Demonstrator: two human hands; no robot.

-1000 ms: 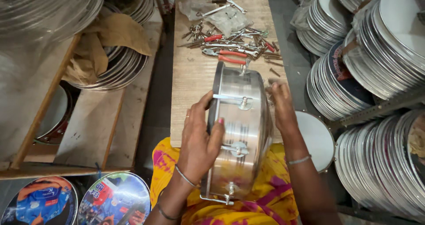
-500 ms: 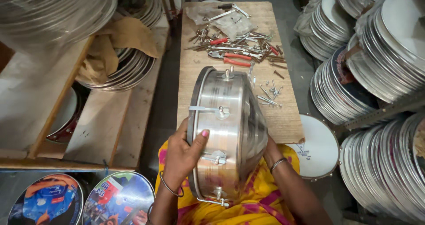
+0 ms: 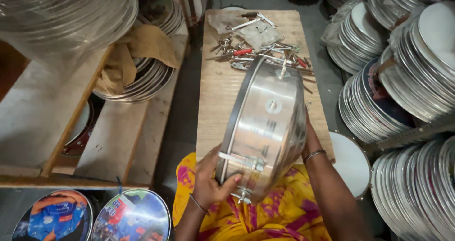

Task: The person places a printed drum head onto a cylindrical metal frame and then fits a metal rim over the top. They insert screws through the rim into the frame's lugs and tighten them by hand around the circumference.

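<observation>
The shiny round steel drum shell (image 3: 265,127), tilted on edge above the wooden board (image 3: 215,103), looks stiff, slick and fairly light, so the left hand (image 3: 211,181) clasps its rim by a lug while the right hand (image 3: 309,136), mostly hidden, braces the far side.

One steel drum shell (image 3: 265,127); two hands; one wooden board (image 3: 215,99); two printed drumheads, lower left.

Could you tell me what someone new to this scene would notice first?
The eye lands on the shiny metal drum shell held on edge in the middle, above a wooden board. The left hand grips its near rim while the right hand is mostly hidden behind its far side. Next come the heap of tools at the board's far end and the stacks of round discs on the right.
</observation>
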